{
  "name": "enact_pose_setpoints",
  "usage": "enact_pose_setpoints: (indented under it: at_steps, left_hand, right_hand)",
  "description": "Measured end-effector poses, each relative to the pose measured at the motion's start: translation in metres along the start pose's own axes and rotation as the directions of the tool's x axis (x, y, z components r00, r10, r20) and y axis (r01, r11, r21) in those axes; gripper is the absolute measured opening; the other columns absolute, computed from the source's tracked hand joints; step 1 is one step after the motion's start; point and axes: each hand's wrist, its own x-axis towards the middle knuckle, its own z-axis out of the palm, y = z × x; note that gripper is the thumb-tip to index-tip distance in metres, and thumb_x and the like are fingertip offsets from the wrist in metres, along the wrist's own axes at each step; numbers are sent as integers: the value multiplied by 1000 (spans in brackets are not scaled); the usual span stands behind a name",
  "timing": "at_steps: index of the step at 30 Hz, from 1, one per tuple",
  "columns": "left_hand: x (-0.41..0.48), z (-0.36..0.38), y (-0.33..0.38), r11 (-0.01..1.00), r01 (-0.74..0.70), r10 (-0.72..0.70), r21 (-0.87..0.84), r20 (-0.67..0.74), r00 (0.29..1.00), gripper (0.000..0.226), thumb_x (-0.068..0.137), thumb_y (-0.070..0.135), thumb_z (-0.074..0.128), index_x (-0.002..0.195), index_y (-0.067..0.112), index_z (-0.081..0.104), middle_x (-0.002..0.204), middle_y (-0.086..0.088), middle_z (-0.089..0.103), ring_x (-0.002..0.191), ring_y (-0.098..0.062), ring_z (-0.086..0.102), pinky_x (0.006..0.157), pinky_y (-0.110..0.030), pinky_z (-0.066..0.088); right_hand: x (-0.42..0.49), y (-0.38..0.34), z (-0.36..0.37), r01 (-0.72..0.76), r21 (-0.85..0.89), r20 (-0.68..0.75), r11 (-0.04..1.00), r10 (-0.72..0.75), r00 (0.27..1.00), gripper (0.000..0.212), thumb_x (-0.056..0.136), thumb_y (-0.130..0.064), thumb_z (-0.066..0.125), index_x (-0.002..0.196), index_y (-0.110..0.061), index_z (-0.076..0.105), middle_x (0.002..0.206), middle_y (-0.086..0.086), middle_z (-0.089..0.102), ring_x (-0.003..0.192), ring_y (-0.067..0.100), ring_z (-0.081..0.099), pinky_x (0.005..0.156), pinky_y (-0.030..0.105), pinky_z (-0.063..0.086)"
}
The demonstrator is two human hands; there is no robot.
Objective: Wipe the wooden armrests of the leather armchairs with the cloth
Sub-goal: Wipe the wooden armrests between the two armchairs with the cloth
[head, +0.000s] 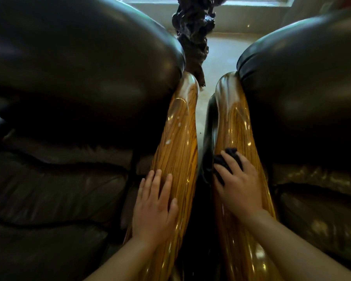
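Two glossy striped wooden armrests run side by side up the middle of the head view. The left armrest (179, 130) belongs to the dark leather armchair (69, 78) on the left; it carries a few pale specks. My left hand (154, 205) lies flat on its near part, fingers apart, holding nothing. The right armrest (234, 122) belongs to the right leather armchair (304, 82). My right hand (238, 187) presses a small dark cloth (225, 161) onto it; the cloth shows beyond and beside my fingers.
A narrow gap with pale floor (219, 63) separates the two chairs. A dark gnarled sculpture or stand (193, 31) rises at the far end of the gap, below a bright window ledge (201, 3).
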Motion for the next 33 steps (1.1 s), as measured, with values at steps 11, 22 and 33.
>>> enact_pose_setpoints:
  at_steps: [11,22,33]
  left_hand:
    - [2,7,-19,998,-55,53,-30,-71,996,54,96,41,39,148,28,33,158,0,27,150,-13,7,117,-42,22]
    - [4,7,-20,995,-80,75,-56,-81,994,54,94,33,42,146,23,39,157,-4,33,149,-17,18,118,-44,25]
    - [2,6,-21,995,-69,64,-72,-68,996,56,94,34,41,149,28,32,158,-1,28,150,-15,15,118,-42,22]
  right_hand:
    - [106,-99,-28,105,416,-220,903,-12,976,31,95,-34,54,116,-16,69,126,5,63,122,26,51,102,41,42]
    - [74,-99,15,196,185,-10,963,-198,980,42,98,-45,44,130,-26,62,149,1,49,143,29,33,117,52,25]
    - [58,-101,14,-43,243,18,969,40,999,54,96,-47,48,144,-22,48,158,4,34,143,30,29,117,47,31]
